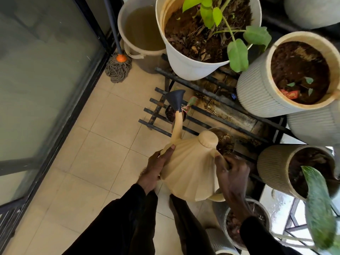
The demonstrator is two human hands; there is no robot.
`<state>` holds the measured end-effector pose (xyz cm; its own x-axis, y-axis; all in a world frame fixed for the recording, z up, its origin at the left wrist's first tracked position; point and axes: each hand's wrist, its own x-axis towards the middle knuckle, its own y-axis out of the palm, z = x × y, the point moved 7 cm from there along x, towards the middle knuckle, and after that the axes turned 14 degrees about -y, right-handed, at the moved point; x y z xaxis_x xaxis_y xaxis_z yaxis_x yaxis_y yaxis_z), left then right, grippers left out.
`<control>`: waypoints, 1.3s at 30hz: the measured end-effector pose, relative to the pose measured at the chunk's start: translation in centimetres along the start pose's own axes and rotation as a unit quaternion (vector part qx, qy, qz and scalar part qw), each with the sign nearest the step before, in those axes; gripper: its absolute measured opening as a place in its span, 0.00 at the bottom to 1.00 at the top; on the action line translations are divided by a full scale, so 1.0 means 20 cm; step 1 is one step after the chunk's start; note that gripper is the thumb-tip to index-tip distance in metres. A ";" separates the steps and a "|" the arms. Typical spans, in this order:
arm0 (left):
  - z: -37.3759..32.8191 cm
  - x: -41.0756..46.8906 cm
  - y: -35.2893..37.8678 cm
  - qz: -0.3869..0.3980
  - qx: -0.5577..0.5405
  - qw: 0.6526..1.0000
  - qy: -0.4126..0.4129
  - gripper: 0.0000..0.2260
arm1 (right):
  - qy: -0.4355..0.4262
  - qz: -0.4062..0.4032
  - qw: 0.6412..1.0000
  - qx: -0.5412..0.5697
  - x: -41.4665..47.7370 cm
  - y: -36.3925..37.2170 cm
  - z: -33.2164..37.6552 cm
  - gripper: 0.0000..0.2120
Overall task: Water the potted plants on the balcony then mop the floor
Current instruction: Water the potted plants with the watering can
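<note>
A beige ribbed watering can (191, 168) with a black rose (175, 98) is tilted forward over the black metal plant rack (211, 92). Its spout points at a small dark pot (170, 113) with a pinkish plant on the rack's low shelf. My left hand (156, 168) presses flat against the can's left side. My right hand (230, 173) grips the handle on the can's right. A large white pot (191, 65) with green leaves and a ribbed pot (257, 92) stand on the upper shelf. A string mop (118, 66) leans in the far corner.
A bucket of murky water (139, 32) stands beside the mop. More ribbed pots (272, 166) crowd the right side, and one pot (228, 218) sits under my right arm. A glass sliding door (46, 80) runs along the left. Beige floor tiles (103, 155) lie between.
</note>
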<state>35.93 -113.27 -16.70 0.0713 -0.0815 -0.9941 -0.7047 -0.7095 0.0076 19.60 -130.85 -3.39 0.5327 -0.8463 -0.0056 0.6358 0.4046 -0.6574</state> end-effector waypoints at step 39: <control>-0.42 -1.64 0.21 0.072 0.072 0.991 0.088 0.36 | 0.019 -0.017 0.996 0.084 0.19 -1.12 1.00 0.20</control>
<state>36.59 -119.41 16.89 0.0752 -0.3046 -0.9495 -0.8088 -0.5755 0.1205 18.55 -136.15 26.50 0.4894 -0.8719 -0.0159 0.7395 0.4245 -0.5225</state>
